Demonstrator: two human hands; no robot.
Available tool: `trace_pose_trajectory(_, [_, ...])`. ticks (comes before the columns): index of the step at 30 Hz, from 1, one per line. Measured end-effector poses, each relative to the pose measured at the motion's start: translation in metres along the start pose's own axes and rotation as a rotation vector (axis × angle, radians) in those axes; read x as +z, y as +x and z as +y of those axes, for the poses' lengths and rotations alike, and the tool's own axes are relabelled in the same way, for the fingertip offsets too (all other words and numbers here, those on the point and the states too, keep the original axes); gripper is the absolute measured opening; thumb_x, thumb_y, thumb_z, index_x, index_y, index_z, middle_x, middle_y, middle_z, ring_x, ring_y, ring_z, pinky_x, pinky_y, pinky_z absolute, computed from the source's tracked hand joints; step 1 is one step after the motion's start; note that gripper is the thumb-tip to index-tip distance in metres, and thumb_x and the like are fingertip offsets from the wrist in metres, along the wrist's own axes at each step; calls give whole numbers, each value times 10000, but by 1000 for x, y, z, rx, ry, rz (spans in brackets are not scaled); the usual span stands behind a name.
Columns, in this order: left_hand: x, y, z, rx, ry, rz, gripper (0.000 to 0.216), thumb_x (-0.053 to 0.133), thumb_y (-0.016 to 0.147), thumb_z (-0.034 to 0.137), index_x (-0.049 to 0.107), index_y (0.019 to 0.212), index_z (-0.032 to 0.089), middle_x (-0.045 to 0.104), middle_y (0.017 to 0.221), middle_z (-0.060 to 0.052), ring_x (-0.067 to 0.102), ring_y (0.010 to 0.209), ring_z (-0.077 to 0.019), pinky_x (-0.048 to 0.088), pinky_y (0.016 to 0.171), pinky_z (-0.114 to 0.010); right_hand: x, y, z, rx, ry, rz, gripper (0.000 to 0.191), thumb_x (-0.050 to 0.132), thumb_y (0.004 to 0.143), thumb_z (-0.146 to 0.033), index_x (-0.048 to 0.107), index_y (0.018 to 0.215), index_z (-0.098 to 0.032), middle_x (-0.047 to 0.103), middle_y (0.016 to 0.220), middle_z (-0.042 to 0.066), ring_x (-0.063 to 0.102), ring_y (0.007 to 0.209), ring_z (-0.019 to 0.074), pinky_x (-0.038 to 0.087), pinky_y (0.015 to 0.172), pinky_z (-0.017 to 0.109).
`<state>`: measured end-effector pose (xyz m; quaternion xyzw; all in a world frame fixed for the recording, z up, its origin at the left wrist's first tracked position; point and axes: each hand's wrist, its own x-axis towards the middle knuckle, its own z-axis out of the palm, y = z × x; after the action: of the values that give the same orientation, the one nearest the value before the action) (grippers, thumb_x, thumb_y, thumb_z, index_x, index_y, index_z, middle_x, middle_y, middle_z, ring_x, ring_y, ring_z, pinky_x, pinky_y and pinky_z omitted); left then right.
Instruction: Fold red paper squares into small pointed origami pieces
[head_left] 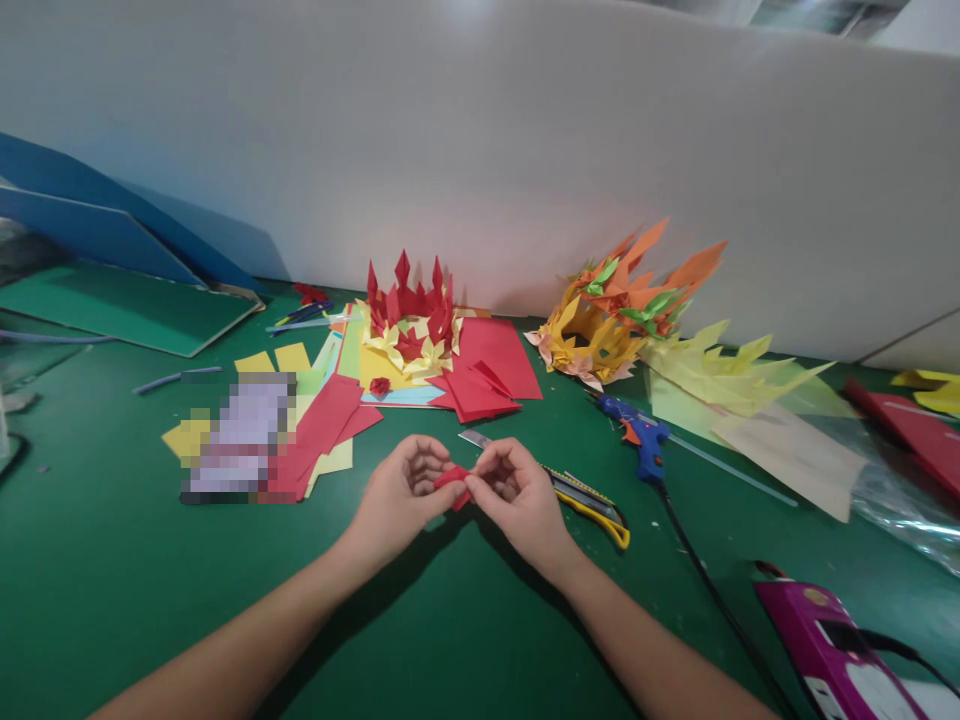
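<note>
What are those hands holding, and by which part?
A small piece of red paper, pinched at its left side by the left hand and its right edge by the right hand.

Bare table (450,640) is stretching between the forearms (285,610) and off to the left, leaving a low pass on that side. A yellow cutter (589,503) is lying just beyond the right hand (523,500) — blocking a flat slide forward — and a blue glue gun (641,437) is resting farther out, trailing its black cord (711,588) nearer. Ahead, a red crown (411,346) is standing upright, with red sheets (517,350) lying low beside it.
</note>
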<state>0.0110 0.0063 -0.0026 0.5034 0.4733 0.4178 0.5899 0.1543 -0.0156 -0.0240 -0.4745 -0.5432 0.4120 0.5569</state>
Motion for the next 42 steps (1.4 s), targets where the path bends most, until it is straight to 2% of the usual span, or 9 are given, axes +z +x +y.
trace_pose_trajectory(5, [-1, 0, 1, 14, 39, -27, 308, 723, 550, 155, 481, 736, 193, 569, 630, 65, 560, 586, -86, 441, 558, -210, -2, 0, -1, -94, -105, -81, 46, 570, 739, -208, 603, 764, -189, 620, 725, 16, 603, 639, 141, 500, 595, 257])
trace_pose_trajectory(10, [-3, -1, -1, 37, 78, -59, 316, 721, 576, 172, 448, 731, 201, 601, 627, 59, 586, 586, -99, 456, 580, -228, -3, 0, -3, -246, -216, -41, 65, 611, 739, -175, 608, 678, -195, 619, 677, 5, 578, 645, 147, 477, 629, 276])
trace_pose_trajectory(18, [1, -3, 1, -9, 25, -109, 348, 731, 586, 155, 409, 708, 205, 608, 590, 66, 569, 528, -82, 441, 532, -206, -1, -2, -7, -237, -172, -36, 168, 584, 764, -160, 576, 600, -200, 590, 592, -14, 541, 593, 143, 441, 620, 276])
trace_pose_trajectory(23, [2, -3, 2, -43, -68, -72, 362, 752, 570, 148, 437, 742, 194, 605, 627, 77, 570, 542, -61, 445, 545, -182, 0, -3, -6, -240, -240, 20, 153, 584, 778, -157, 602, 633, -205, 623, 625, 0, 574, 621, 156, 466, 629, 281])
trace_pose_trajectory(31, [2, -4, 4, -111, -178, 4, 375, 770, 532, 145, 471, 755, 184, 584, 609, 93, 595, 552, -60, 441, 541, -166, -4, -4, -1, -429, -396, 47, 109, 566, 822, -170, 645, 765, -218, 682, 742, 29, 626, 692, 174, 506, 673, 310])
trace_pose_trajectory(37, [1, -5, 5, -134, -188, -10, 381, 757, 547, 176, 454, 776, 193, 624, 592, 75, 577, 508, -64, 446, 527, -181, -8, -2, 0, -575, -493, -43, 147, 527, 855, -155, 642, 796, -226, 678, 754, 41, 625, 724, 175, 504, 681, 318])
trace_pose_trajectory(42, [-1, -5, 10, -165, -205, -39, 391, 765, 543, 187, 456, 783, 197, 641, 610, 57, 582, 512, -75, 449, 521, -194, -11, -1, -2, -602, -506, -95, 198, 480, 875, -145, 651, 854, -242, 682, 796, 43, 628, 751, 175, 504, 688, 319])
